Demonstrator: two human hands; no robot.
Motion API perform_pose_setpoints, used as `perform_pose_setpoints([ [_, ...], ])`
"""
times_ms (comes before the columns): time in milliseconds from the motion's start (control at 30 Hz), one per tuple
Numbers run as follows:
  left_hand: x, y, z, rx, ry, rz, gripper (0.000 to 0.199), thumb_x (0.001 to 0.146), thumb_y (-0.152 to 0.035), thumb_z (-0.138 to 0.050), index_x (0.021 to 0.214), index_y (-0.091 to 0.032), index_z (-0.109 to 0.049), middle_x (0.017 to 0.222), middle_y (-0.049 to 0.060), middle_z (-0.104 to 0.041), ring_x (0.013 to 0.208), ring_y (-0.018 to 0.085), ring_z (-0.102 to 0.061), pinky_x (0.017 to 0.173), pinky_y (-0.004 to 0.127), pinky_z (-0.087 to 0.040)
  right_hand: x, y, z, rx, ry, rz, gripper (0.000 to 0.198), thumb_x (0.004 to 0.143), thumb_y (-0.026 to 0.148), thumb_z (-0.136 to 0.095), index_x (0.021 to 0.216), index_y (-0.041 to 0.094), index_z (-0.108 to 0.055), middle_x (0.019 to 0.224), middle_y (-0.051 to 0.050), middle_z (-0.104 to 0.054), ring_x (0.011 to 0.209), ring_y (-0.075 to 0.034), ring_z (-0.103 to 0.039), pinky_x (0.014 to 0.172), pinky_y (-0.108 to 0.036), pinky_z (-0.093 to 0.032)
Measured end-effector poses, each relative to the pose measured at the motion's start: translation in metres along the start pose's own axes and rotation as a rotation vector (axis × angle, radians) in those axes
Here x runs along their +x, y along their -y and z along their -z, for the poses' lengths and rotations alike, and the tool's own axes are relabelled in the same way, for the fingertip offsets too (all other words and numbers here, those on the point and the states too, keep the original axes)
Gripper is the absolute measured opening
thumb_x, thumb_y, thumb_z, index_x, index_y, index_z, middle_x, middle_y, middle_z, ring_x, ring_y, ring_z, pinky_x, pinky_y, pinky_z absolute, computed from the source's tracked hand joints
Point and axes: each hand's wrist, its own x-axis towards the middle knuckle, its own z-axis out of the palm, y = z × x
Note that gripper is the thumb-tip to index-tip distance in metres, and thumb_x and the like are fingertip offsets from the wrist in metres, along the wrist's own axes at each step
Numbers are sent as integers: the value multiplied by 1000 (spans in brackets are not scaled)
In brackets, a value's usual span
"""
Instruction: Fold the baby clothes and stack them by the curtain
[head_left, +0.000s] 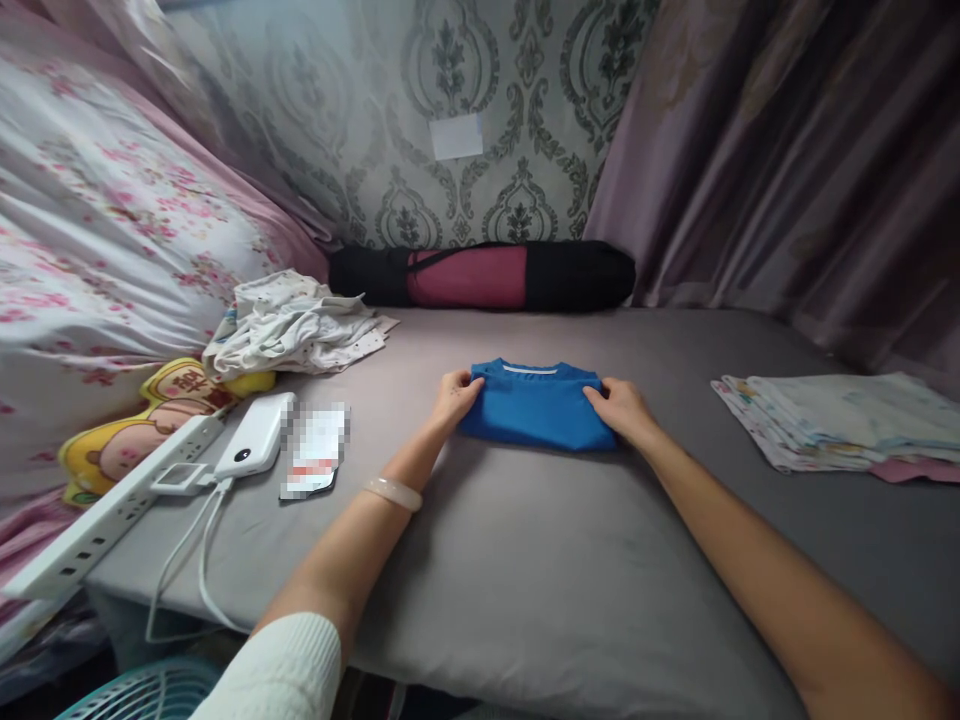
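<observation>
A blue shirt (540,410), folded into a compact rectangle, lies on the grey sheet (525,540) with its neckline at the far edge. My left hand (456,395) grips its left side, thumb on top and the other fingers partly hidden. On the opposite side, my right hand (621,408) pinches the upper right edge between thumb and fingers. A pale bangle (392,493) circles my left wrist.
Folded cloths (840,415) are stacked at the right, and a rumpled pile of white clothes (300,325) lies back left. A long black and pink bag (480,275) rests against the wall. A white power bank (257,435), power strip (120,500) and cables sit at the left.
</observation>
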Motion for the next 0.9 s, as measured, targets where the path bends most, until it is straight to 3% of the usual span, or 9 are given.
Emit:
perform_pose_setpoints([
  [300, 25, -4, -9, 254, -50, -37, 26, 83, -30, -50, 64, -16, -61, 58, 0, -54, 63, 15, -51, 60, 24, -38, 20, 11, -4, -148, -7, -69, 34, 93, 34, -42, 106, 15, -67, 103, -18, -69, 97, -28, -65, 78, -34, -48],
  [533, 39, -6, -19, 474, -76, -37, 28, 91, -30, -44, 80, -17, -66, 83, 10, -67, 82, 21, -61, 74, 29, -43, 26, 19, -7, -168, -14, -93, 41, 97, 33, -34, 115, 11, -63, 104, -23, -68, 100, -31, -65, 83, -40, -48],
  [900, 50, -3, -34, 556, -69, 3, 30, 96, -34, -38, 97, -19, -64, 98, 15, -69, 96, 25, -64, 79, 32, -45, 42, 19, -15, -174, -21, -124, 41, 98, 32, -32, 118, 9, -61, 110, -24, -66, 103, -30, -65, 85, -40, -49],
])
